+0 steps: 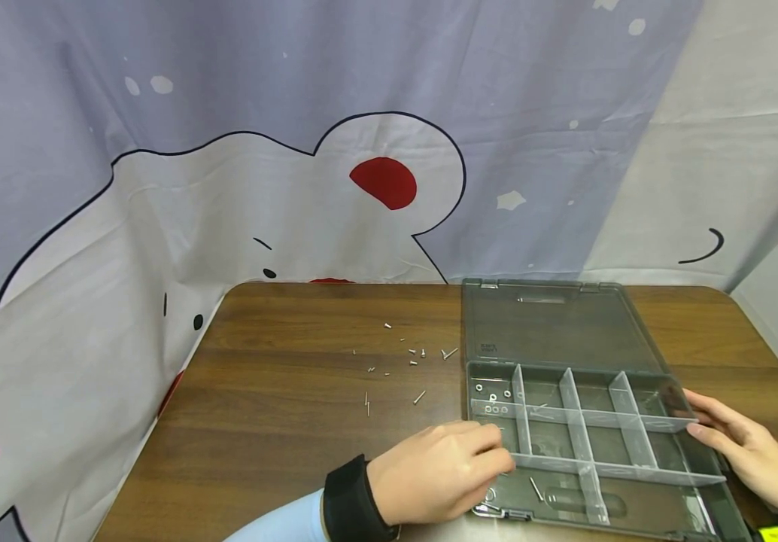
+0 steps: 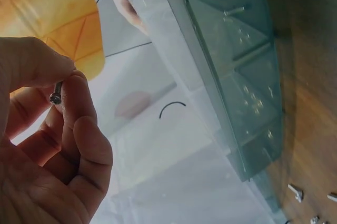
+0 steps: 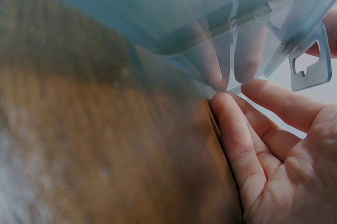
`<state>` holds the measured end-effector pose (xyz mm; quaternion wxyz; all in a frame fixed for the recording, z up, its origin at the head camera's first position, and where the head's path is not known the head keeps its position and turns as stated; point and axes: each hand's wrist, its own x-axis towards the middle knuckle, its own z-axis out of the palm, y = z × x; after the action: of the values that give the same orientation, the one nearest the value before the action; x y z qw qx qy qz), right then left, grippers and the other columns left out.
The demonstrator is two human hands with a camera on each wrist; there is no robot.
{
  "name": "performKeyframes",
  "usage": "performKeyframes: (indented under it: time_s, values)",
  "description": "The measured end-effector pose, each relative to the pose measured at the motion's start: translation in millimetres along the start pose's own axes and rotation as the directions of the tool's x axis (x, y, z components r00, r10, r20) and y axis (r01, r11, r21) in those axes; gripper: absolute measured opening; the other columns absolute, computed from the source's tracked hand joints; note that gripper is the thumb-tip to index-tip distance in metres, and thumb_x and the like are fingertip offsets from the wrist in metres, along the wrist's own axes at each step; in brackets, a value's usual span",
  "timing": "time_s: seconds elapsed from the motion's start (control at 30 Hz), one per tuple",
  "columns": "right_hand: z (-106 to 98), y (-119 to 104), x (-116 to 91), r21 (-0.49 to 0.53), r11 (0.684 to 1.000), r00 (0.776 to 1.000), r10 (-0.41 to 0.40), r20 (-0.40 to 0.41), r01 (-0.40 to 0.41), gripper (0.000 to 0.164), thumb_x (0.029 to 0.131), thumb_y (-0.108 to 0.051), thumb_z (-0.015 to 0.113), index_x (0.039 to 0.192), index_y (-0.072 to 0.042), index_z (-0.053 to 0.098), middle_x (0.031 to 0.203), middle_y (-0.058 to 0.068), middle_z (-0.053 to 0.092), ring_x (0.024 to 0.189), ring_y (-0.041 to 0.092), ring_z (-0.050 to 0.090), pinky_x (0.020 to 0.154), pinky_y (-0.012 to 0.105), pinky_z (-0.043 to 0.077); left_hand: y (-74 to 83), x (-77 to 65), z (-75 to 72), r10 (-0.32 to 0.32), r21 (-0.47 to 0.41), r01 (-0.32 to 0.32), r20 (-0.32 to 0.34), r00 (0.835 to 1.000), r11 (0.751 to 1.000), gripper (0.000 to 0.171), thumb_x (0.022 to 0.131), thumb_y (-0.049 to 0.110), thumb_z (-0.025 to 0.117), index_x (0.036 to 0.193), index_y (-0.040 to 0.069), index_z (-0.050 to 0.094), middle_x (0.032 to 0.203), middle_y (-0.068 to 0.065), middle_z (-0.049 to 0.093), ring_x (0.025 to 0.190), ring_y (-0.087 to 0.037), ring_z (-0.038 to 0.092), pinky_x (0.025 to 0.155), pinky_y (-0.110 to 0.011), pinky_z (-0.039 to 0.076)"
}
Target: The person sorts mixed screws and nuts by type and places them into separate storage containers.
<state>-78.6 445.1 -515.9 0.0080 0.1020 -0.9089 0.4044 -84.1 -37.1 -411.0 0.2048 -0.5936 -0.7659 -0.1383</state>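
My left hand (image 1: 439,470) is over the near left part of a grey see-through compartment box (image 1: 622,476). Between its thumb and forefinger it pinches a small metal screw (image 2: 56,97), head downward in the left wrist view; the head view hides this screw. My right hand (image 1: 748,448) touches the box's right side wall with fairly straight fingertips (image 3: 231,111). Small nuts (image 1: 493,397) lie in the far left compartment. A longer screw (image 1: 536,489) rests in the long near compartment, beside some rings at its left end.
The box lid (image 1: 558,324) lies folded back on the wooden table (image 1: 281,421). Several loose screws (image 1: 419,397) and small metal pieces (image 1: 413,363) are scattered left of the box. A patterned curtain (image 1: 294,203) hangs behind the table.
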Motion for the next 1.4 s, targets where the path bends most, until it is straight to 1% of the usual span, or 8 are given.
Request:
performKeyframes:
  time_s: [0.3,0.37,0.47,0.53,0.6,0.7,1.03,1.4]
  values:
    - [0,0,0,0.000,1.000,1.000,0.000,-0.003,0.000,0.055,0.106,-0.003,0.051,0.157,0.005,0.032,0.135,-0.044,0.032,0.115,-0.032,0.035,0.079,-0.002,0.036,4.6,1.2,2.9,0.040,0.041,-0.039,-0.019,0.999,0.998,0.015,0.087,0.010,0.065,0.100,0.018,0.063,0.085,0.008,0.048,0.073,-0.005,0.042,0.074,-0.013,0.044]
    - [0,0,0,-0.002,1.000,1.000,0.005,-0.004,-0.005,0.056,0.106,-0.003,0.051,0.158,0.004,0.032,0.135,-0.043,0.032,0.115,-0.032,0.034,0.080,-0.003,0.035,4.8,0.5,2.6,0.013,0.027,-0.014,0.019,1.000,1.000,0.019,0.090,0.019,0.068,0.109,0.017,0.065,0.094,0.008,0.054,0.081,-0.006,0.049,0.080,-0.015,0.046]
    - [0,0,-1,-0.002,1.000,1.000,0.010,-0.008,-0.010,0.056,0.106,-0.004,0.052,0.158,0.004,0.032,0.135,-0.043,0.033,0.114,-0.033,0.033,0.080,-0.003,0.035,5.9,-2.5,2.6,-0.078,0.042,0.072,0.147,0.986,0.997,0.060,0.094,0.052,0.065,0.142,0.017,0.055,0.136,-0.002,0.059,0.123,-0.018,0.058,0.103,-0.030,0.050]
    - [0,0,-1,-0.002,1.000,1.000,0.012,-0.006,-0.012,0.056,0.106,-0.004,0.052,0.158,0.004,0.032,0.134,-0.043,0.033,0.114,-0.033,0.032,0.080,-0.003,0.035,6.3,-5.5,2.9,-0.146,0.072,0.132,0.245,0.959,0.989,0.093,0.089,0.074,0.059,0.159,0.018,0.036,0.163,-0.011,0.038,0.152,-0.032,0.038,0.117,-0.044,0.043]
    - [0,-1,-1,0.001,1.000,1.000,0.014,-0.010,-0.014,0.056,0.106,-0.004,0.053,0.158,0.003,0.033,0.134,-0.043,0.034,0.114,-0.033,0.032,0.080,-0.003,0.035,6.7,-8.1,3.5,-0.192,0.110,0.165,0.313,0.930,0.980,0.109,0.085,0.085,0.052,0.166,0.019,0.022,0.173,-0.013,0.019,0.160,-0.038,0.017,0.122,-0.054,0.035]
    - [0,-1,-1,0.003,1.000,1.000,0.014,-0.010,-0.014,0.056,0.106,-0.004,0.053,0.158,0.003,0.033,0.133,-0.044,0.034,0.114,-0.033,0.033,0.080,-0.003,0.035,5.9,-10.3,4.5,-0.215,0.118,0.185,0.344,0.914,0.976,0.112,0.084,0.087,0.050,0.167,0.020,0.017,0.174,-0.012,0.013,0.161,-0.038,0.011,0.124,-0.057,0.031]
    - [0,0,0,0.010,1.000,1.000,-0.001,-0.006,0.001,0.057,0.106,-0.003,0.052,0.158,0.003,0.032,0.135,-0.042,0.033,0.115,-0.033,0.032,0.082,-0.003,0.035,-3.1,-10.8,0.5,-0.271,0.085,0.257,0.332,0.904,0.963,0.113,0.081,0.090,0.050,0.166,0.020,0.022,0.175,-0.009,0.008,0.161,-0.037,0.010,0.125,-0.059,0.027]
    - [0,-2,0,-0.001,1.000,1.000,0.011,-0.010,-0.011,0.056,0.106,-0.004,0.052,0.157,0.004,0.034,0.135,-0.044,0.034,0.114,-0.032,0.034,0.080,-0.003,0.035,-27.8,-16.4,-3.6,-0.361,0.099,0.347,0.299,0.884,0.933,0.107,0.085,0.087,0.051,0.164,0.019,0.028,0.172,-0.012,0.022,0.158,-0.040,0.023,0.124,-0.059,0.028]
